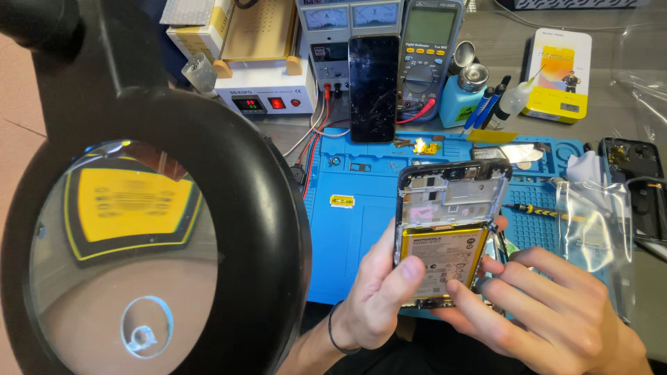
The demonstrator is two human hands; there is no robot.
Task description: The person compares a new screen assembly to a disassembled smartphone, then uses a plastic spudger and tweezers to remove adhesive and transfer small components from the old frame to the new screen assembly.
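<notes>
Magnifier lamp looms — both hands grip opened phone.

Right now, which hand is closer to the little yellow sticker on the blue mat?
Left. The left hand grips the opened phone just below and right of the yellow sticker; the right hand sits farther right, beyond the phone.

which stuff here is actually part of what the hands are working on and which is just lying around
In hand:
opened phone
yellow battery
left hand
right hand

Lying about:
cracked black phone
multimeter
blue bottle
magnifier lamp
blue mat
</notes>
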